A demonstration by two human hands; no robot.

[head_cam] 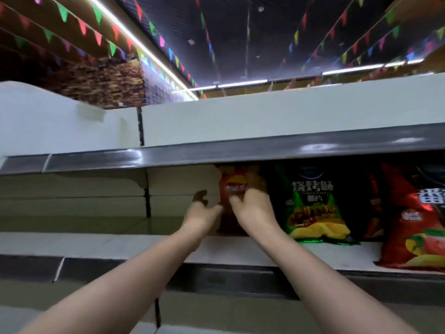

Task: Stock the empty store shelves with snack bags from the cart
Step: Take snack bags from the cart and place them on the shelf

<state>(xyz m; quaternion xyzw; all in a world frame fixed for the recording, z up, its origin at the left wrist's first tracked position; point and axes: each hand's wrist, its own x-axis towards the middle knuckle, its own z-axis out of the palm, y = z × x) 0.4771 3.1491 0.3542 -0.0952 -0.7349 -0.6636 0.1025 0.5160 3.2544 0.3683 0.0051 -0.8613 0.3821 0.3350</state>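
Landmark: the green bag point(313, 203) stands upright on the middle shelf point(120, 242).
Bag in hand: a small red bag point(237, 186) stands just to the left of the green bag, far back on the same shelf.
Right hand: the right hand point(252, 208) is on the front of the small red bag, and its fingers point(255, 194) curl round it.
Left hand: the left hand point(201, 214) is on the far side of the small red bag from the green bag. Its fingers point(214, 209) seem to pinch the bag's edge, but the picture is blurry there.
Done: a big red bag point(419, 225) stands to the right of the green bag, so this end looks filled.
Left to do: the shelf to the left of the small red bag is bare. I think many more bags must go there.
Cart: it is not in the picture.
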